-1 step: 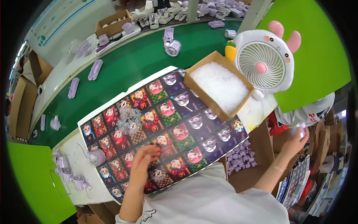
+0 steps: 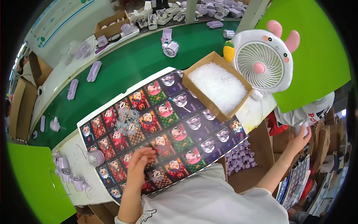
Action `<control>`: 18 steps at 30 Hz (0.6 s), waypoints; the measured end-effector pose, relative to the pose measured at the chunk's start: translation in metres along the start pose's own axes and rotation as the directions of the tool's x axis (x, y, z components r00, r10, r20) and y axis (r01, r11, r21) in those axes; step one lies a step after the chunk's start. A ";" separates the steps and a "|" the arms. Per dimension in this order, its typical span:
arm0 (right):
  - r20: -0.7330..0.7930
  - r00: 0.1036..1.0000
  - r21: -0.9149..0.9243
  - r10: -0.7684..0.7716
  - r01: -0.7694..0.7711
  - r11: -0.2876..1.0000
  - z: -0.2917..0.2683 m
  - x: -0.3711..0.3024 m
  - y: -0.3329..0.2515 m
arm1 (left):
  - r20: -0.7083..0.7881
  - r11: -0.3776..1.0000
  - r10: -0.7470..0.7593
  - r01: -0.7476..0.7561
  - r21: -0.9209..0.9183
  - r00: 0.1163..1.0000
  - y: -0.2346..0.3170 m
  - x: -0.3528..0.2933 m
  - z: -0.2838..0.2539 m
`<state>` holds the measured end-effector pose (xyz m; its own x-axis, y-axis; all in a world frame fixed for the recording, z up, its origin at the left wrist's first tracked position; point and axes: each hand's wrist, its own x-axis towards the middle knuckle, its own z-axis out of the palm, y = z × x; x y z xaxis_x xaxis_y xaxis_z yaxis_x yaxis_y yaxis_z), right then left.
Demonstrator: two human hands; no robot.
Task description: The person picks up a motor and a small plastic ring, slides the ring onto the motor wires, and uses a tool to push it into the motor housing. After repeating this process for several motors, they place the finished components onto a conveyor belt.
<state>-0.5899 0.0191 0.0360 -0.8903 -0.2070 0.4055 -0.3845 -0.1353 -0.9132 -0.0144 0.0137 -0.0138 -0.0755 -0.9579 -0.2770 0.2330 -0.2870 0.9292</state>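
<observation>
Above a dark mat (image 2: 177, 143) printed with cartoon cards, my left hand (image 2: 140, 164) hovers with its fingers loosely bent and nothing seen in them. A small heap of silvery little parts (image 2: 128, 121) lies on the mat beyond that hand. Far out to the right, past the mat's edge, my right hand (image 2: 302, 138) is closed round a pale lilac plastic part (image 2: 301, 129), partly covered by the fingers. A cardboard tray (image 2: 220, 117) of small clear-white pieces rests on the mat's far right corner.
A rabbit-shaped fan (image 2: 263, 56) stands behind the tray. Lilac housings lie on the green conveyor (image 2: 123, 71). A lilac motor housing (image 2: 95, 158) sits left of the mat. Below the table's right end, a carton (image 2: 261, 171) holds many lilac parts. A person's white sleeve (image 2: 305, 108) shows at right.
My right hand has shifted slightly to the right with the pale part. My left hand has drawn a little to the left over the mat.
</observation>
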 end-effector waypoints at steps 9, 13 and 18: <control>0.772 0.610 0.269 0.177 -0.566 0.779 0.072 0.203 0.158 | 0.077 0.841 0.103 -0.128 0.526 0.992 0.079 0.046 0.008; 0.824 0.557 0.257 0.103 -0.530 0.808 0.127 0.177 0.149 | 0.190 0.612 0.240 -0.300 0.732 0.952 0.115 0.105 0.030; 0.834 0.548 0.246 0.054 -0.457 0.855 0.136 0.156 0.131 | 0.298 0.370 0.349 -0.423 0.827 0.888 0.123 0.208 0.058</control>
<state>-0.7456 -0.1623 -0.0150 -0.3053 -0.9293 0.2077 0.1382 -0.2590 -0.9559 -0.0581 -0.2211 0.0574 -0.2750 -0.9494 0.1517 -0.6839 0.3040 0.6632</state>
